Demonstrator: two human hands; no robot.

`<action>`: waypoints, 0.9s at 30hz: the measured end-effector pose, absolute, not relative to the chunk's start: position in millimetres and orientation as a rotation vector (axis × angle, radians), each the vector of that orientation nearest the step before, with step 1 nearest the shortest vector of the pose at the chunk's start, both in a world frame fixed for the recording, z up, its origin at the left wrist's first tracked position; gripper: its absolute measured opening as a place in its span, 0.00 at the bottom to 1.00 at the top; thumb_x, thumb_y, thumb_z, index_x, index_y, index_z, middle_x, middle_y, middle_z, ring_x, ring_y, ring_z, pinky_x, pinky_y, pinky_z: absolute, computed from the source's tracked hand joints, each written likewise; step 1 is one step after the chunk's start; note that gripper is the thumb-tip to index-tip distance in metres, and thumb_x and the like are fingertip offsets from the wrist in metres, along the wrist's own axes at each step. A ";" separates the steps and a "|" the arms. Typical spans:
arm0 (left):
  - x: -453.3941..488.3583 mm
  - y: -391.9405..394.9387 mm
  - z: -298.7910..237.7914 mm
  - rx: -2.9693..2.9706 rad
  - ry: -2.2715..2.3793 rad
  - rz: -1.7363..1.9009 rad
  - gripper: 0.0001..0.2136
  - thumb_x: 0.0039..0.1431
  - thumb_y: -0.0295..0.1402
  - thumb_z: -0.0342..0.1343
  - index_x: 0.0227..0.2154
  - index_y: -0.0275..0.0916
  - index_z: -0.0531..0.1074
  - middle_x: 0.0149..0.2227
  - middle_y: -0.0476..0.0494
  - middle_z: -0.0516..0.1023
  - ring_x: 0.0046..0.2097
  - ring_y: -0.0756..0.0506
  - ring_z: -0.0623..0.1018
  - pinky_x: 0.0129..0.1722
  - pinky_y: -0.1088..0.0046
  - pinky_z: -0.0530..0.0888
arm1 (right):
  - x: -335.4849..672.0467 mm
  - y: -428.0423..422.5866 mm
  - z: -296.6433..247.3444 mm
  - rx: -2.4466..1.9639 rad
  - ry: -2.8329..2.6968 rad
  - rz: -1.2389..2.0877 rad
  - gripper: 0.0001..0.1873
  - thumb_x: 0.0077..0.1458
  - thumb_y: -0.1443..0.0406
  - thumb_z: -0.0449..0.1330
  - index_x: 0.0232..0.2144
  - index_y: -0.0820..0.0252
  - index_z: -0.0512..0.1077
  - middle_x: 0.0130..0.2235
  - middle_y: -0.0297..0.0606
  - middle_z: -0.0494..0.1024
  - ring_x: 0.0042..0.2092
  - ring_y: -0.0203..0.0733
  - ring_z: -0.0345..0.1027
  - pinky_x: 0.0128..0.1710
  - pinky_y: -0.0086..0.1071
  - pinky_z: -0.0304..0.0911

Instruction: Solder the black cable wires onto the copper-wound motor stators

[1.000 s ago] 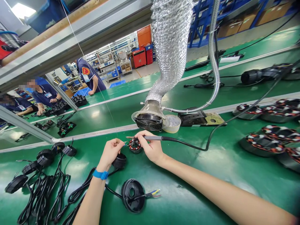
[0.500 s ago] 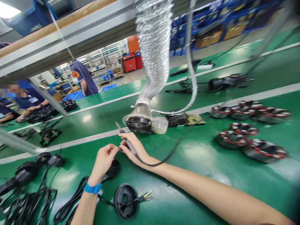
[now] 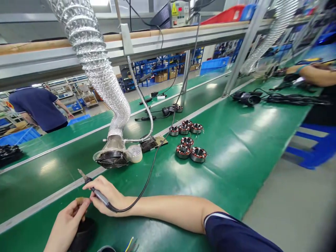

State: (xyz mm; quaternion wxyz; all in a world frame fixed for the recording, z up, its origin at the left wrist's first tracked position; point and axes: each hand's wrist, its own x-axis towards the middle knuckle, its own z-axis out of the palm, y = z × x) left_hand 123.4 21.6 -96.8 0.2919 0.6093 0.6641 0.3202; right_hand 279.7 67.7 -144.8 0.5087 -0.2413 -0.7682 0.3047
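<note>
My right hand point(image 3: 107, 196) grips a soldering iron point(image 3: 96, 193) like a pen, its tip pointing up and left in the air. The iron's black cord point(image 3: 147, 189) runs up the bench to the right. My left hand point(image 3: 67, 224) sits at the bottom left, fingers curled around something too small to make out. Just below it lies a black cup-shaped motor housing point(image 3: 84, 234), partly hidden by that hand. Coloured wire ends point(image 3: 129, 245) poke in at the bottom edge.
Several copper-wound stators point(image 3: 189, 140) stand on the green bench point(image 3: 231, 168) beyond my hands. A fume extractor fan point(image 3: 111, 160) with a foil duct point(image 3: 97, 70), a tape roll point(image 3: 135, 154) and an iron stand point(image 3: 152, 143) sit at the bench's far edge. A co-worker's arm point(image 3: 315, 75) is at upper right.
The view has swung to the right, leaving my hands low at the left. My right hand has lifted the iron, and the stator once between my hands no longer shows.
</note>
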 end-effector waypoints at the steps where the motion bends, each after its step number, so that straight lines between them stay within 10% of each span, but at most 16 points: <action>1: 120.8 22.7 -98.0 1.622 1.775 0.824 0.27 0.42 0.64 0.56 0.24 0.40 0.72 0.20 0.51 0.67 0.26 0.45 0.67 0.28 0.71 0.64 | 279.9 68.0 -144.3 -0.582 -1.857 0.722 0.27 0.51 0.73 0.58 0.53 0.53 0.65 0.43 0.37 0.64 0.37 0.35 0.66 0.41 0.27 0.67; 27: 103.8 34.7 -107.8 1.137 1.473 0.986 0.15 0.44 0.41 0.66 0.21 0.34 0.71 0.17 0.54 0.66 0.19 0.55 0.61 0.23 0.76 0.56 | 275.0 70.4 -148.9 -0.541 -1.617 0.985 0.25 0.50 0.77 0.54 0.49 0.54 0.66 0.42 0.34 0.64 0.29 0.29 0.66 0.35 0.28 0.67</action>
